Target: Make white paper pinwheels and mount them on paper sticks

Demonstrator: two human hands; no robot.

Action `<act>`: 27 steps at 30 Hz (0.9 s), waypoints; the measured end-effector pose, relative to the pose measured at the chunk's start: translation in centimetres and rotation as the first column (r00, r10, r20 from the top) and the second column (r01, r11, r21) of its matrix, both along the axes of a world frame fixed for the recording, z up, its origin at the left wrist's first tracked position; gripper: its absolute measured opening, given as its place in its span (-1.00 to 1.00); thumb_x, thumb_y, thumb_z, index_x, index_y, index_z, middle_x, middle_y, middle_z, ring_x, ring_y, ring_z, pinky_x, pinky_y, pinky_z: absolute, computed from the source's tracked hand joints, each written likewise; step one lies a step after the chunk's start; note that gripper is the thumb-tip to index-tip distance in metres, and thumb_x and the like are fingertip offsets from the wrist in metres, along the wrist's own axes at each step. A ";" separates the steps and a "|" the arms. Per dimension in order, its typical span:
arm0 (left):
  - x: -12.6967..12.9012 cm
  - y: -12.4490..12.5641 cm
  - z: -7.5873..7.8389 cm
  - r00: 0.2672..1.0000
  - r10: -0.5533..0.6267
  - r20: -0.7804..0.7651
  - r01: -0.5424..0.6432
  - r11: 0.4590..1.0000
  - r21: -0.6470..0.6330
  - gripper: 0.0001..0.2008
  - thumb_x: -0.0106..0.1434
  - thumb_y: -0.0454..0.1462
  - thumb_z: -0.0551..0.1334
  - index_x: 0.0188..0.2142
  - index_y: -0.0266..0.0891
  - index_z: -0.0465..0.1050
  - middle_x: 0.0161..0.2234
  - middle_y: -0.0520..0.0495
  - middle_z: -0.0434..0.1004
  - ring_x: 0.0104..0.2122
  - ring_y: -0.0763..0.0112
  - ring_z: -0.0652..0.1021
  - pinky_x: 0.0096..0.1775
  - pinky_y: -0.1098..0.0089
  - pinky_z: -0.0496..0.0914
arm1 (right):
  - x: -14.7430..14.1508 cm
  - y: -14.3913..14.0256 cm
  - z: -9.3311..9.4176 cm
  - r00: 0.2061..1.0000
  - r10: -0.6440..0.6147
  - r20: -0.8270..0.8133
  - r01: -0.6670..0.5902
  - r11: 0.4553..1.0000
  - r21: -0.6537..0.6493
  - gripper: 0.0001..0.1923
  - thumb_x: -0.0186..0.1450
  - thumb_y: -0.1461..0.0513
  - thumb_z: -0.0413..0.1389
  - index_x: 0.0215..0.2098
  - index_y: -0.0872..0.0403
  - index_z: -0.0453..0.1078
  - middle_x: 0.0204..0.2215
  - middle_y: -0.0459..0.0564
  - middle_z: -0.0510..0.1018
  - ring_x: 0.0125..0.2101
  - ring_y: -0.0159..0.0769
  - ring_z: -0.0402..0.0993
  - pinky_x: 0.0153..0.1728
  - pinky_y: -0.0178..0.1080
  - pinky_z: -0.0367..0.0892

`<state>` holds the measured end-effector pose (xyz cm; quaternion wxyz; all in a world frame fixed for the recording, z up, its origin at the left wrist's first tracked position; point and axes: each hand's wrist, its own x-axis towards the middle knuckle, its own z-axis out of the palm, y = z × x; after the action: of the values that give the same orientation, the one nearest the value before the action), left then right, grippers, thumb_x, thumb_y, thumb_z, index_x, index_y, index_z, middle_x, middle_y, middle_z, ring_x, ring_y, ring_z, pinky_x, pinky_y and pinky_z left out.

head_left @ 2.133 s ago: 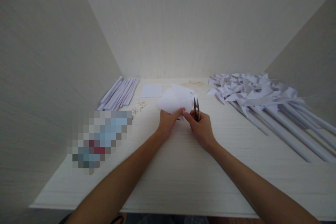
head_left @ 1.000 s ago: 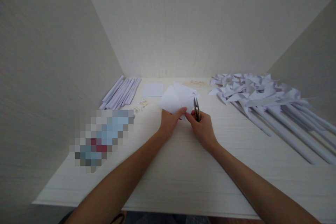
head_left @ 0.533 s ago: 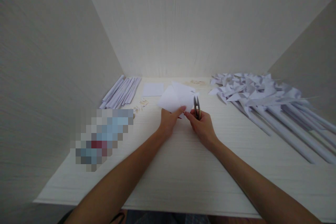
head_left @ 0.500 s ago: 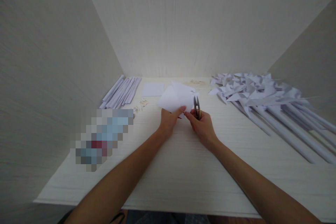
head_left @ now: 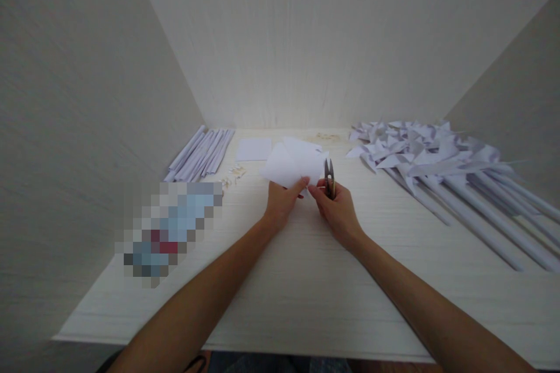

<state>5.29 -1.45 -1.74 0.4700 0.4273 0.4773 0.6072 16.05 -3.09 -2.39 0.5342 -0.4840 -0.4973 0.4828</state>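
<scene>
Far left, blurred patch [head_left: 168, 230]: pixelated block on the table [head_left: 306, 297], contents unreadable.
Rolled sticks [head_left: 199, 154]: bundle of white paper tubes, lying side by side against the left wall, back of the table.
Small bits [head_left: 234, 175]: a few tiny pale pieces just right of the tubes; too small to identify.
Flat square [head_left: 254, 149]: single white paper sheet lying flat, behind the hands.
Left hand [head_left: 280, 201]: closed in a pinch on the folded paper [head_left: 291, 164], thumb on top at the near corner. Paper held up off the table, fanned into several flaps.
Right hand [head_left: 336, 210]: curled shut around the thread snips [head_left: 329, 176], blades pointing up and away; thumb and forefinger also touch the paper's near corner, just beside the left thumb.
Change: compared with half a second back, the paper's flaps sit lower and flatter and the snips have drifted slightly right; both hands hold the same pinch. Judgement: a small readjustment of the sheet, not a cut; the blades stand just beside the paper's right edge, not in it.
Far right, finished pile [head_left: 420, 148]: heap of white paper pinwheels on long white sticks, well apart from the hands.
</scene>
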 end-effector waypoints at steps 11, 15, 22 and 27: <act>-0.6 1.2 -0.2 0.916 0.247 0.317 -0.241 0.969 -0.061 -0.73 -0.15 -0.27 0.31 -0.40 -0.32 0.40 -0.45 -0.02 0.51 -0.50 0.50 0.50 -0.43 0.45 0.40 | -0.5 -1.5 1.1 0.931 0.352 -0.099 -0.366 0.898 -0.244 -0.67 0.19 -0.01 -0.08 -0.51 0.07 0.16 -0.76 -0.32 0.03 -0.80 -0.59 -0.12 -0.82 -0.47 -0.17; -0.6 1.1 0.1 0.908 0.234 0.346 -0.218 0.972 -0.084 -0.71 -0.15 -0.28 0.31 -0.37 -0.32 0.39 -0.44 -0.01 0.50 -0.48 0.47 0.52 -0.44 0.46 0.39 | -0.4 -1.4 1.2 0.912 0.410 -0.005 -0.393 0.872 -0.293 -0.68 0.21 0.02 -0.11 -0.56 0.06 0.09 -0.77 -0.30 0.10 -0.81 -0.58 -0.07 -0.85 -0.47 -0.13; -0.4 0.8 0.4 0.901 0.207 0.381 -0.197 0.978 -0.067 -0.79 -0.13 -0.32 0.30 -0.43 -0.32 0.38 -0.49 0.03 0.49 -0.55 0.51 0.51 -0.40 0.41 0.43 | -0.5 -1.3 1.4 0.900 0.434 0.051 -0.397 0.861 -0.318 -0.66 0.23 0.05 -0.12 -0.61 0.06 0.05 -0.78 -0.29 0.11 -0.83 -0.60 -0.08 -0.86 -0.46 -0.15; -0.3 0.7 0.5 0.912 0.184 0.365 -0.176 0.983 -0.057 -0.79 -0.14 -0.31 0.31 -0.45 -0.33 0.40 -0.50 0.02 0.50 -0.57 0.50 0.50 -0.40 0.39 0.44 | -0.6 -1.2 1.5 0.910 0.413 0.027 -0.387 0.871 -0.302 -0.64 0.24 0.08 -0.11 -0.64 0.06 0.04 -0.81 -0.29 0.08 -0.84 -0.60 -0.13 -0.85 -0.45 -0.18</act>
<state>5.02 -0.79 -1.27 0.4982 0.2544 0.4247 0.7118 15.45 -4.31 -0.89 0.3226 -0.4651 -0.5341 0.6280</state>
